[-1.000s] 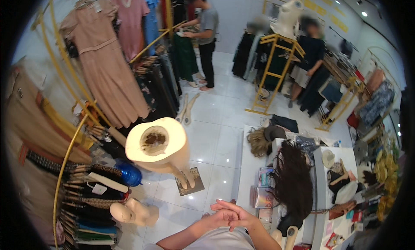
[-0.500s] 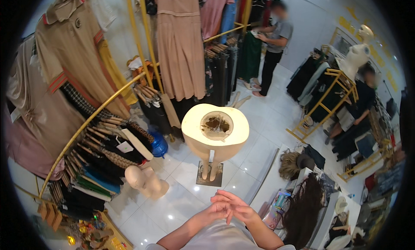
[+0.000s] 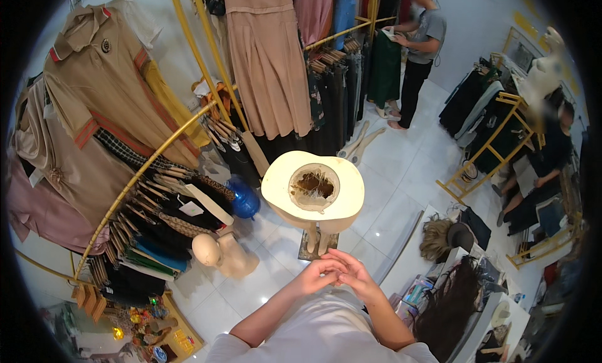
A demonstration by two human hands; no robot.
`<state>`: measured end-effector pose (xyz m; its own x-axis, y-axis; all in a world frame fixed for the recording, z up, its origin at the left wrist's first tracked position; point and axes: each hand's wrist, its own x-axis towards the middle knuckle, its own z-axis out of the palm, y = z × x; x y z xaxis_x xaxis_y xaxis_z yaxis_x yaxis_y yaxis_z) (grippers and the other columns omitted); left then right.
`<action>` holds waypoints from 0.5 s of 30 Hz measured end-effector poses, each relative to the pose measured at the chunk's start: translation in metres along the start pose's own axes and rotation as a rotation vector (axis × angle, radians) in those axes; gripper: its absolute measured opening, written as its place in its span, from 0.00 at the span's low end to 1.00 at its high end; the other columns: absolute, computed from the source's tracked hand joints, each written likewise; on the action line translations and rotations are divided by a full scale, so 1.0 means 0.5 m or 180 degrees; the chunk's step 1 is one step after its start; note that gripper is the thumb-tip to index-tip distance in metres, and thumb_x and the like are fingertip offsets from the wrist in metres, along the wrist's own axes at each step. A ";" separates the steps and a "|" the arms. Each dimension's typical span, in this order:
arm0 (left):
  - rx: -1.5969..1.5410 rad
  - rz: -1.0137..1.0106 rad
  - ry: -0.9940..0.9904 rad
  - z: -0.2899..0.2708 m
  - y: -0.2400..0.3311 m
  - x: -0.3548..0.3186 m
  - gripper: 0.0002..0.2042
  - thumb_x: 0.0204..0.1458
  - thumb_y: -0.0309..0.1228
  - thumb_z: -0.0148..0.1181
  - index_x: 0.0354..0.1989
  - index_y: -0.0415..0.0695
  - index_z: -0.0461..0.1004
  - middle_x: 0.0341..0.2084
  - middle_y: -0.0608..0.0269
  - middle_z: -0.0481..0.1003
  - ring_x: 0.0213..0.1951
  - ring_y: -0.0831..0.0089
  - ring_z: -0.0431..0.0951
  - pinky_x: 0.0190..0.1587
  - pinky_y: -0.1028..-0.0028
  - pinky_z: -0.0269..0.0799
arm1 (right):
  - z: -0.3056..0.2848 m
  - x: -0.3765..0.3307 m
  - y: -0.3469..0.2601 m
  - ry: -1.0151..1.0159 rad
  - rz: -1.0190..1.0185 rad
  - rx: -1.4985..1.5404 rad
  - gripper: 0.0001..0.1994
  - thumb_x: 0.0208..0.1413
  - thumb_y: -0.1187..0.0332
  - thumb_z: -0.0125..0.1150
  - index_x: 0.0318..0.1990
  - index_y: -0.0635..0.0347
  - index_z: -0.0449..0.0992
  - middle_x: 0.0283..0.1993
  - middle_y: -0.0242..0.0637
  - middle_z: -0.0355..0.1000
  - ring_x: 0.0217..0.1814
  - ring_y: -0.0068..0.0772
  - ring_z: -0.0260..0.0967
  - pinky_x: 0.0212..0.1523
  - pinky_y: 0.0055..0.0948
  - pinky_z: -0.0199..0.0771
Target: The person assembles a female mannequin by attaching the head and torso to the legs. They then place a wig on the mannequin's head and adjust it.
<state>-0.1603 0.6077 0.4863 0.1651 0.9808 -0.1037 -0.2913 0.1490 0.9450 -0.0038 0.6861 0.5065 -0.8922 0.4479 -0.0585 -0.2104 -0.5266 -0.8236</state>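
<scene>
the left hand (image 3: 318,278) and right hand (image 3: 359,281) met before a pale half mannequin (image 3: 279,190).
in the head view, the left fingers were loosely bent against the right hand, whose fingers lay nearly together; the mannequin stood just beyond them, its open waist facing up, its feet between the side edges of a dark base plate (image 3: 305,251). i saw a bald bust (image 3: 235,257) on the floor to the left, and a blond wig (image 3: 434,239) near the far corner of a white counter (image 3: 406,249).

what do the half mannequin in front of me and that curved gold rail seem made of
Lower-body mannequin: probably fiberglass or plastic; smooth cream shell, ragged brown opening inside its top. Curved gold rail: likely metal tubing, glossy, with highlights along it.
</scene>
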 end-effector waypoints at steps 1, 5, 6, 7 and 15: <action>-0.0016 0.0064 0.0040 0.012 0.011 0.009 0.06 0.57 0.22 0.48 0.40 0.36 0.71 0.33 0.64 0.74 0.36 0.76 0.74 0.41 0.75 0.70 | -0.012 0.002 -0.005 0.0019 0.0041 -0.0092 0.31 0.53 0.68 0.57 0.64 0.62 0.55 0.62 0.40 0.60 0.52 0.27 0.61 0.47 0.25 0.63; -0.0059 0.0064 -0.0053 0.009 -0.009 0.028 0.08 0.59 0.25 0.47 0.37 0.34 0.73 0.30 0.63 0.74 0.35 0.76 0.74 0.41 0.75 0.70 | -0.058 0.024 0.009 0.0066 0.0001 -0.0347 0.35 0.49 0.63 0.64 0.64 0.61 0.56 0.60 0.42 0.62 0.57 0.30 0.62 0.49 0.26 0.66; -0.0110 -0.0084 -0.0063 0.006 -0.009 0.028 0.09 0.59 0.27 0.48 0.36 0.34 0.74 0.28 0.62 0.75 0.34 0.76 0.75 0.41 0.75 0.70 | -0.067 0.032 0.013 -0.0034 -0.0070 -0.0572 0.35 0.49 0.63 0.64 0.64 0.61 0.56 0.60 0.42 0.62 0.58 0.30 0.62 0.51 0.28 0.64; -0.0069 -0.0211 -0.0093 -0.001 -0.006 0.021 0.09 0.59 0.27 0.48 0.36 0.34 0.74 0.28 0.61 0.75 0.34 0.76 0.75 0.41 0.75 0.70 | -0.075 0.041 0.017 -0.0139 -0.0143 -0.0795 0.36 0.49 0.62 0.64 0.64 0.61 0.56 0.60 0.42 0.62 0.59 0.31 0.61 0.54 0.29 0.62; -0.0491 -0.0239 -0.0274 -0.107 -0.016 -0.064 0.09 0.59 0.30 0.49 0.37 0.36 0.72 0.29 0.63 0.75 0.33 0.76 0.76 0.39 0.75 0.72 | -0.013 0.133 0.044 -0.0640 0.0025 -0.1668 0.41 0.42 0.65 0.70 0.64 0.62 0.56 0.59 0.42 0.64 0.61 0.33 0.60 0.62 0.34 0.56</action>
<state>-0.2135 0.5820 0.4653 0.2698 0.9528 -0.1389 -0.4150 0.2452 0.8762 -0.0651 0.7089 0.4810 -0.9624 0.2718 0.0005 -0.0223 -0.0770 -0.9968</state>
